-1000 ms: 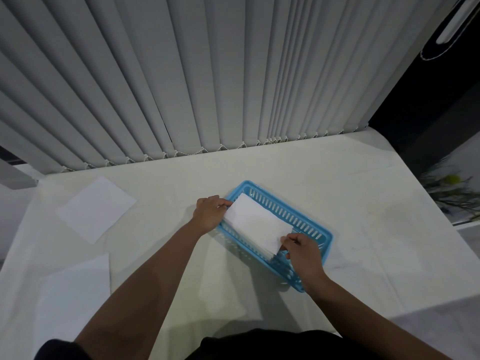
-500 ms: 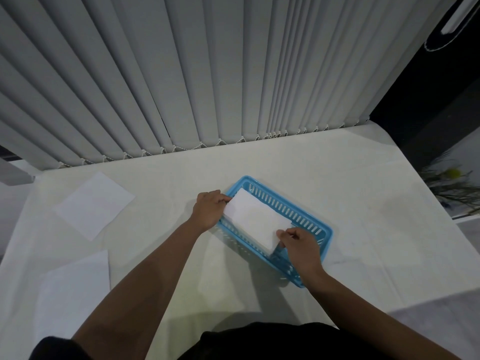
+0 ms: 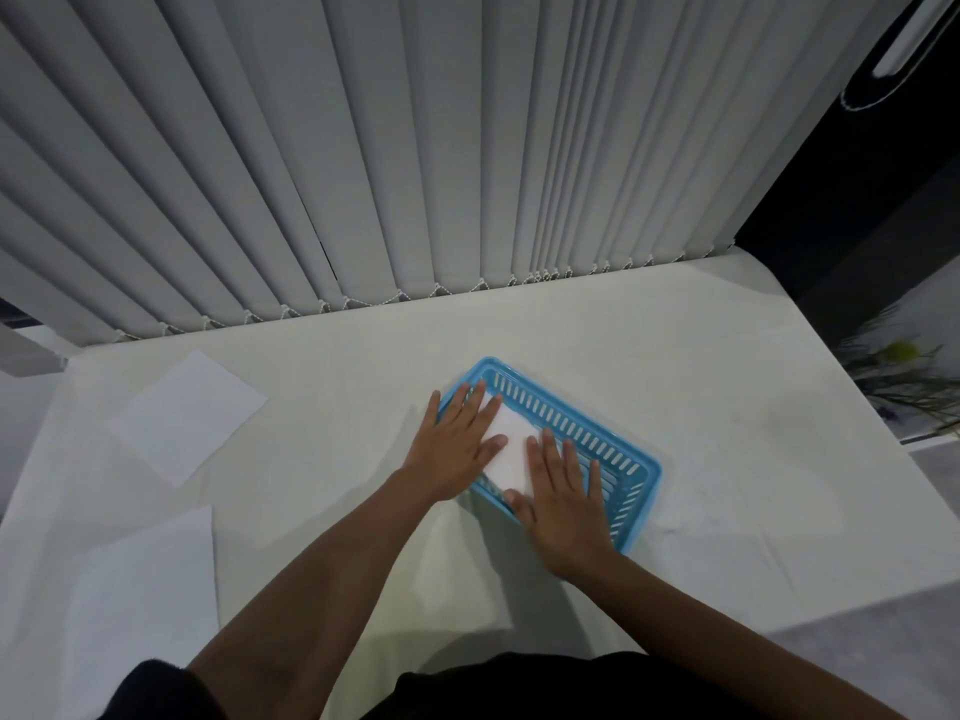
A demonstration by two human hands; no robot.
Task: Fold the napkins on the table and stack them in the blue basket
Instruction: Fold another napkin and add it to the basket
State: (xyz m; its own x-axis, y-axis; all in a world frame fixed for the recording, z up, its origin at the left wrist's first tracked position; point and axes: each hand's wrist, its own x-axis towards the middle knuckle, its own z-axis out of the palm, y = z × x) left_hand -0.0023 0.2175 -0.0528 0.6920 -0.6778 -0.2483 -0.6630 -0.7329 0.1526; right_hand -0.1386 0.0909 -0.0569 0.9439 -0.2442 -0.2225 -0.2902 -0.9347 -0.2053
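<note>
Head view, hands at the basket [image 3: 631, 462]. We see both hands flat and open, gripping nothing: the left hand [image 3: 460, 449] and right hand [image 3: 563, 493] press palms down on a folded napkin [image 3: 508, 445] that lies inside the blue basket near the table's [image 3: 727, 407] middle. Two more napkins wait unfolded at the left, one [image 3: 187, 415] farther off and one [image 3: 140, 589] at the near edge. We judge the napkins light, soft and easily creased or shifted; each is best taken by two corners or an edge, with a light pinch. The basket's slotted walls stand close around the folded piece, leaving little room for fingers. Bare table lies between basket and loose napkins for folding; blinds [image 3: 363, 148] close off the far edge.
</note>
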